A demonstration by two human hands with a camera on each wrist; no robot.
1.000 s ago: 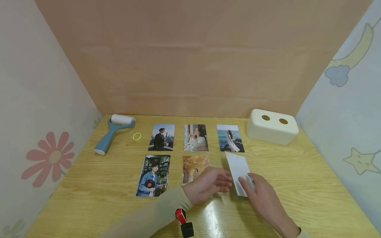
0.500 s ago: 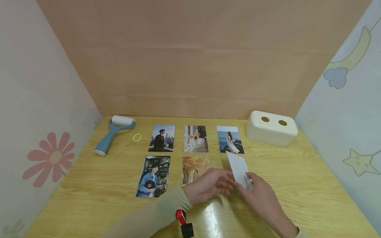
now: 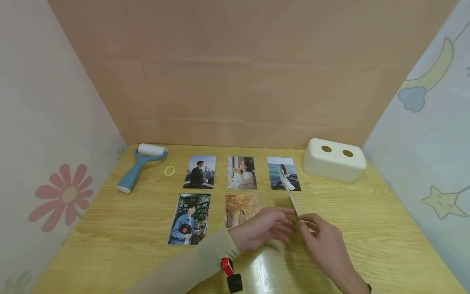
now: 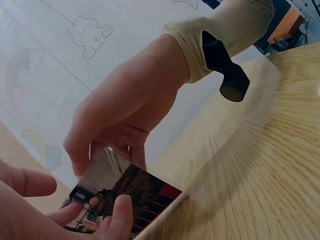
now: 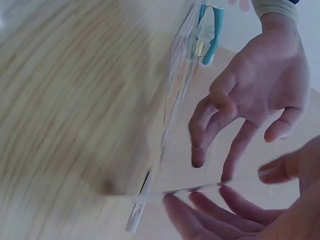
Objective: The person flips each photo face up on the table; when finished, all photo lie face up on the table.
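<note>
In the head view, my right hand (image 3: pixel 324 245) holds a photo print (image 3: pixel 294 207) on edge above the table, so it shows as a thin strip. The left wrist view reveals its dark picture side (image 4: pixel 145 185), facing my left hand (image 4: pixel 30 210). My left fingers are loosely extended, with fingertips right at that picture side. Just left of the hands lies a photo of autumn trees (image 3: pixel 240 204), partly covered by my left hand. Farther left is a photo of a person with a record (image 3: pixel 189 218). Behind the held print lies a seaside photo (image 3: pixel 284 173).
The back row also has a city skyline photo (image 3: pixel 200 171) and a window-side photo (image 3: pixel 241 172). At the back left are a blue-handled lint roller (image 3: pixel 141 165) and a yellow ring (image 3: pixel 169 171). A white box with two holes (image 3: pixel 334 161) stands back right.
The held print has turned from showing its white back to standing edge-on. My right hand has shifted its fingers along it, and my left hand has edged right toward it.
</note>
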